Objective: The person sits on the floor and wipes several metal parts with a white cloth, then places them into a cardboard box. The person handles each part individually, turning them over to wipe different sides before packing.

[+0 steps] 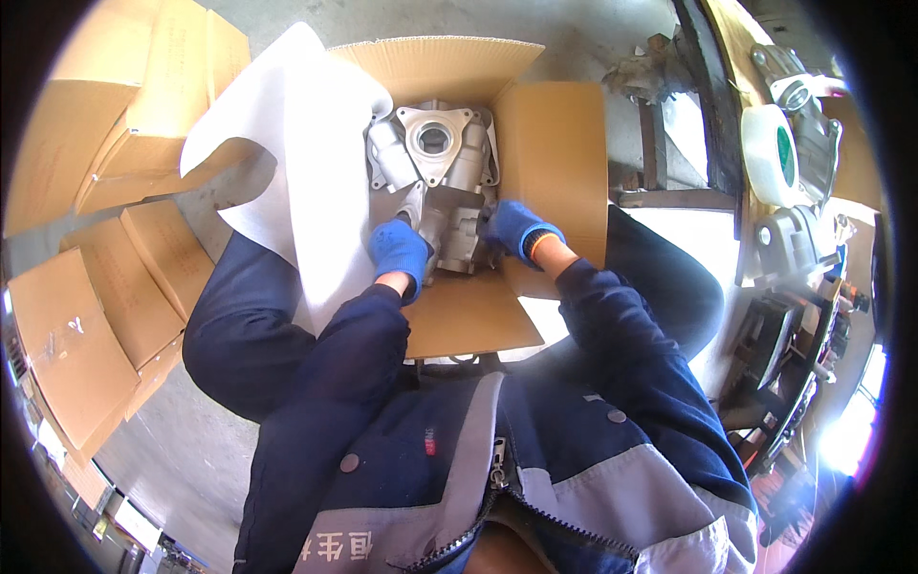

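An open cardboard box (555, 182) stands between my knees with several grey cast-metal housings inside. At the far end of the box, a housing with a triangular flange and a round bore (417, 125) faces up. Nearer to me lies another metal housing (460, 239), partly in shadow, between my two gloved hands. My left hand (398, 253), in a blue knit glove, is closed on its left side by a flange. My right hand (517, 231), also blue-gloved, grips its right side, with the fingertips hidden in shadow.
White foam sheet (325, 182) drapes over the box's left side. Closed cartons (76, 325) are stacked on the left. At the right, a bench carries more metal castings (789, 239) and a roll of clear tape (762, 153). A metal stand (654, 143) is beyond the box's right flap.
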The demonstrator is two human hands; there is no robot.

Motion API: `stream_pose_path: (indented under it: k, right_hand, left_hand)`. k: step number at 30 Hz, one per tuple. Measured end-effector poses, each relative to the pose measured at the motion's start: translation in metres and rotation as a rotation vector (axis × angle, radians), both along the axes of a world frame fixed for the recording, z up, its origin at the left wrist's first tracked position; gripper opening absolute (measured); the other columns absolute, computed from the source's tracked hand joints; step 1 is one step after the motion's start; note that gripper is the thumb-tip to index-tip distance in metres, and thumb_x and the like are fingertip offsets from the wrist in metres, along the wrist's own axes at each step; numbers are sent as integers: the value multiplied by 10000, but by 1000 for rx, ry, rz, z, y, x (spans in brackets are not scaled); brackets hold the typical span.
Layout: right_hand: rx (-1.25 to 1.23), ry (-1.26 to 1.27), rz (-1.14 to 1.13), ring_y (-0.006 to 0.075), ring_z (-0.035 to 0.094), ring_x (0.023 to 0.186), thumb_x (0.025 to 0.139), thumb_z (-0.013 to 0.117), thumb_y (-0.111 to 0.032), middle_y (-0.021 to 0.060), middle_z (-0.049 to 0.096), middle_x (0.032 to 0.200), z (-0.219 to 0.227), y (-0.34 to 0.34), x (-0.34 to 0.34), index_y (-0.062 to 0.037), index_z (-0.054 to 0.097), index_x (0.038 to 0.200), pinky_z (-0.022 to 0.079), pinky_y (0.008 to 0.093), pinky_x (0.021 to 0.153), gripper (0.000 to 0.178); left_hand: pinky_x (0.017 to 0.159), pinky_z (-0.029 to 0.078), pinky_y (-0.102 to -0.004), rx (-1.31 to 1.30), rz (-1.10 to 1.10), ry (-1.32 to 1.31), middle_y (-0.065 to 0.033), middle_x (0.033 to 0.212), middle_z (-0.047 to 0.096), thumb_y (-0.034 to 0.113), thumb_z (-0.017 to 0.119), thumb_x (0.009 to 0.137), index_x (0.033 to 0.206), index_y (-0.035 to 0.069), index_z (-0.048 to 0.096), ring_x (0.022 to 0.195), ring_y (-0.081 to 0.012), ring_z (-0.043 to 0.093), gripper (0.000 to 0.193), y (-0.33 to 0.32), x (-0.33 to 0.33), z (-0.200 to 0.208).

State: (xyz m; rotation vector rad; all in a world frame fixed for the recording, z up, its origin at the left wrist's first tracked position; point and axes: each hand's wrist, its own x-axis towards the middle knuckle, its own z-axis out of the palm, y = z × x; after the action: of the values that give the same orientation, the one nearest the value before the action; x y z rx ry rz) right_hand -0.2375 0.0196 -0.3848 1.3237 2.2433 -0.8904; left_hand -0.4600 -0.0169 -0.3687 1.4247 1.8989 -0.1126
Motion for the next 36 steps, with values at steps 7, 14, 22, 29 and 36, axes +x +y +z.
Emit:
stream_pose_path:
  k: [7, 14, 22, 29, 36]
  right_hand:
    - [-719, 749, -528, 192, 643, 1034, 881, 720, -376, 59, 637, 1170, 37, -30, -11, -85, 539, 1338, 530, 349, 849, 571]
    - [22, 961, -3, 316, 662, 982, 875, 590, -57, 138, 695, 1063, 77, -22, -12, -108, 692, 1148, 528, 384, 861, 296]
    - [-391, 1070, -450, 246, 661, 1068, 972, 530, -174, 104, 707, 1165, 91, -17, -34, 4, 653, 1210, 496, 347, 957, 322]
    - [-498, 598, -644, 263, 677, 968, 795, 757, -430, 188, 704, 1068, -32, -24, -55, -3, 690, 1144, 519, 373, 826, 556]
    - [-558, 163, -812, 311, 678, 997, 748, 765, -483, 187, 703, 1097, 38, 6, -122, 15, 677, 1161, 523, 369, 881, 653]
  left_hand:
    - [751, 506, -455, 532, -94, -49, -166, 810, 678, 152, 712, 692, 847, 61, 695, 814, -367, 658, 180, -18, 8, 80]
    - [836, 480, -458, 854, -257, -43, -143, 825, 676, 138, 623, 737, 867, 39, 681, 872, -334, 647, 173, -24, 28, 150]
    - [660, 533, -310, 154, 81, -479, -140, 888, 693, 9, 678, 848, 1191, -53, 602, 772, -181, 655, 357, 0, -29, 113]
    - [1002, 467, -442, 544, 43, 328, -261, 1198, 623, 349, 694, 811, 1377, -49, 443, 1087, -380, 627, 736, 36, -102, 156]
    - [873, 527, -454, 374, 219, -18, -268, 1100, 665, 198, 636, 846, 1379, 13, 429, 1006, -411, 662, 600, 13, -101, 119]
